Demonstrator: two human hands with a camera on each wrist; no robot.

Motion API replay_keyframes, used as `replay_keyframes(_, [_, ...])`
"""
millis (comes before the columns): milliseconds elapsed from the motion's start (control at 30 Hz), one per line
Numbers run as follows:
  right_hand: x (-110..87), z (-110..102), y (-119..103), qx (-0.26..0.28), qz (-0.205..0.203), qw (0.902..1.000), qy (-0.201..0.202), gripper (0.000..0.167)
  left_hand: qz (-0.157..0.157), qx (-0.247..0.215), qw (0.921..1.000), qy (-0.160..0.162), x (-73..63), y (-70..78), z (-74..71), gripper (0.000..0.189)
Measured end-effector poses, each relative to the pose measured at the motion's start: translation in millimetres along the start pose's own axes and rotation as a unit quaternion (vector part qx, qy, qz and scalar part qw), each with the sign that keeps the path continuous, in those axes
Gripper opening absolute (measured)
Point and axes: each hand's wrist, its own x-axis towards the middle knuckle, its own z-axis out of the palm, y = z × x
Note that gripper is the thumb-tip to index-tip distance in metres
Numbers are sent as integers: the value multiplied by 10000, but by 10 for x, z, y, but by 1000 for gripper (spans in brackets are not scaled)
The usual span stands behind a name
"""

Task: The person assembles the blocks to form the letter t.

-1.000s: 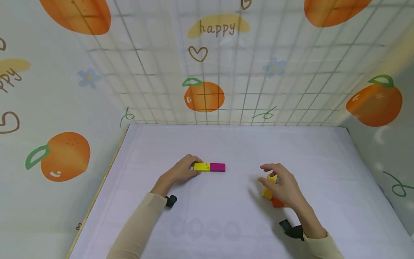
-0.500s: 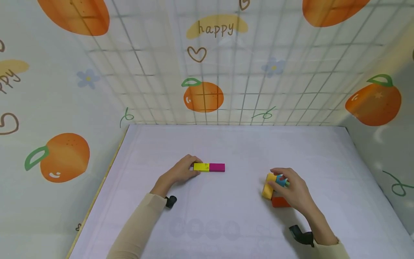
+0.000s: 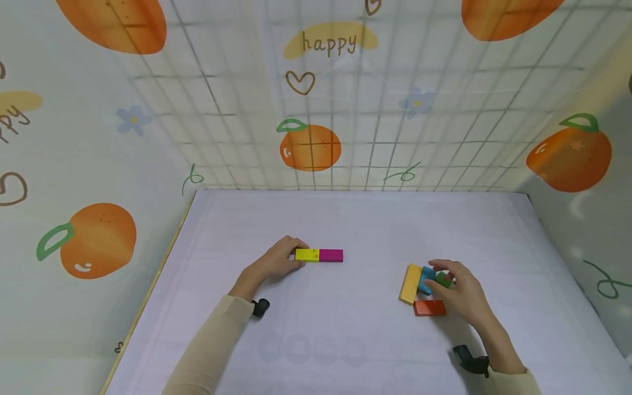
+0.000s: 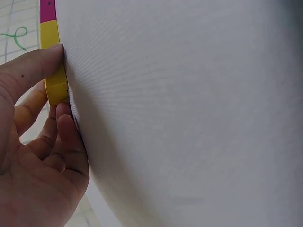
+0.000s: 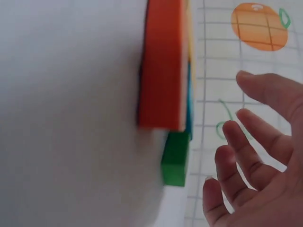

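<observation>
Your right grip (image 3: 461,292), fingers parted and empty, hovers over the green block (image 3: 444,279) in the head view; the blue block (image 3: 426,278) lies just left, long axis running away from you. From the left wrist, your left grip (image 4: 33,175) pinches the yellow block (image 4: 49,35). From the right wrist, the green block stands apart from your grip.

Pale table (image 3: 365,219) below a fruit-print backdrop (image 3: 365,126).
</observation>
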Motion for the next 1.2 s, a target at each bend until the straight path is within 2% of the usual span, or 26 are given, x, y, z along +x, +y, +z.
replay_keyframes(300, [27,-19,148,62,291,9984,-489,57,-23,44,10000,-27,-9,1,-5,36])
replay_keyframes(700, [83,-6,212,-41,465,9944,-943,66,-49,22,10000,-20,5,-12,-1,36])
replay_keyframes(1200, [120,14,235,-281,294,9929,-1114,74,-13,43,10000,-56,8,-15,-3,36])
